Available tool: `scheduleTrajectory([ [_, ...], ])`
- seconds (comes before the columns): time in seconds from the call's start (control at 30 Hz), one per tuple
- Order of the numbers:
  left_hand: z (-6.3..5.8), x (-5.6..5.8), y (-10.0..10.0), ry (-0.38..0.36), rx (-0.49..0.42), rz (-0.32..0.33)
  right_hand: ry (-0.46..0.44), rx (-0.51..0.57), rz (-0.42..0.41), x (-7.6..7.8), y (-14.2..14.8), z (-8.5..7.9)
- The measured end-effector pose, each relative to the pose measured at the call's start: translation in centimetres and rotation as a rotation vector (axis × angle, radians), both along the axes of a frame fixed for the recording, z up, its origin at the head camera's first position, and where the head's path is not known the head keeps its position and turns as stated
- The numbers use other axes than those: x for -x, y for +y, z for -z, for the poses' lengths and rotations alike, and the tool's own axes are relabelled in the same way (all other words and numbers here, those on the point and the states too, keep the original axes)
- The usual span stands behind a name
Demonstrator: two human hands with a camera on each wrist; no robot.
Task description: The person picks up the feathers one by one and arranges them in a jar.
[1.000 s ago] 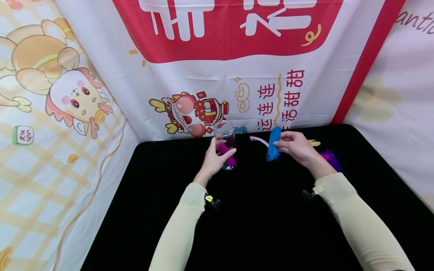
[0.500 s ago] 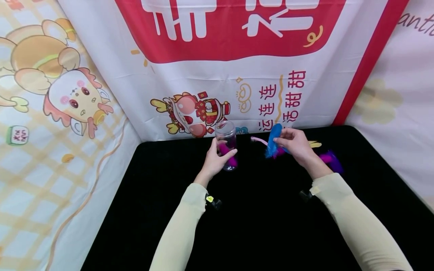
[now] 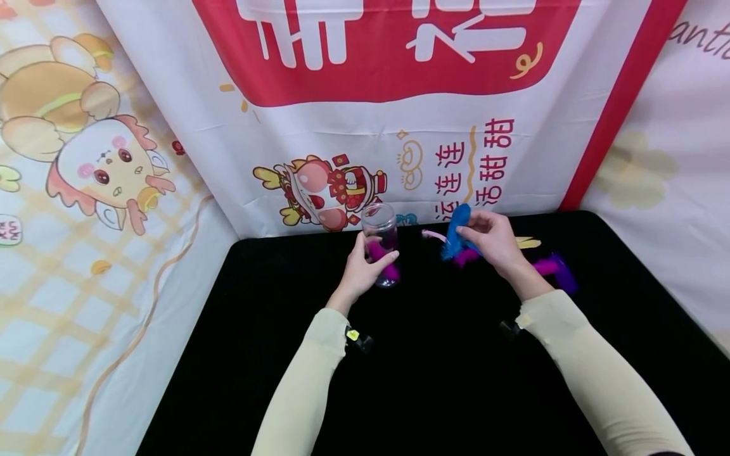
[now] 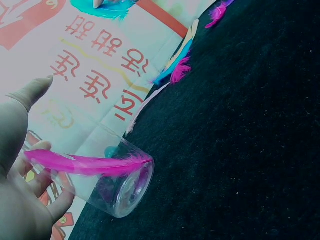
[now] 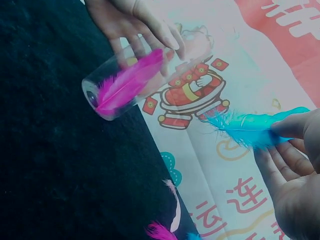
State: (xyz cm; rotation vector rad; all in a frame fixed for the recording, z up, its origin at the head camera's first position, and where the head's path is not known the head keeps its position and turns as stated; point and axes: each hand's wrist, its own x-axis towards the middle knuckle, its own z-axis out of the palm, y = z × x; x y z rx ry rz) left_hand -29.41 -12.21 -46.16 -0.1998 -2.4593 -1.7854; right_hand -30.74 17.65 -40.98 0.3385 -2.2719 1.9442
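My left hand (image 3: 362, 267) grips a clear plastic jar (image 3: 379, 221), which stands upright at the back of the black table. Inside the jar leans a magenta feather (image 4: 95, 164), its fluffy end at the bottom. To the right, my right hand (image 3: 495, 239) pinches a blue feather (image 3: 456, 233) between thumb and fingers. In the right wrist view that blue feather (image 5: 255, 127) is raised off the table, its downy end pointing toward the jar (image 5: 117, 85) but apart from it.
Behind the hands lie a pale pink feather (image 4: 145, 106), a magenta one (image 4: 181, 71), a blue one (image 4: 172, 65) and a cream one (image 4: 191, 35). Farther right is a purple and magenta feather pair (image 3: 561, 272). A printed cloth (image 3: 342, 126) hangs along the table's back edge.
My right hand has shifted slightly left and up with the blue feather, which now tilts more. More of the magenta feather behind it shows. The left hand and jar stay in place.
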Motion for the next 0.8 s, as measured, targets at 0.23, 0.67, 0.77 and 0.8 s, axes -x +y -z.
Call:
scheduleTrajectory([
  [0.23, -0.1, -0.1, 0.1, 0.007, 0.004, -0.007, 0.052, -0.012, -0.005, -0.1, -0.4, -0.4],
  [0.67, 0.0, -0.3, 0.0, -0.018, 0.002, 0.008, 0.088, 0.003, -0.013, -0.1, -1.3, -1.4],
  [0.77, 0.0, -0.3, 0.0, -0.017, 0.003, 0.006, 0.09, 0.001, -0.02, -0.6, -1.7, -2.3],
  [0.8, -0.1, -0.3, 0.0, -0.016, 0.003, 0.005, 0.093, 0.0, -0.022, -0.8, -1.8, -2.7],
])
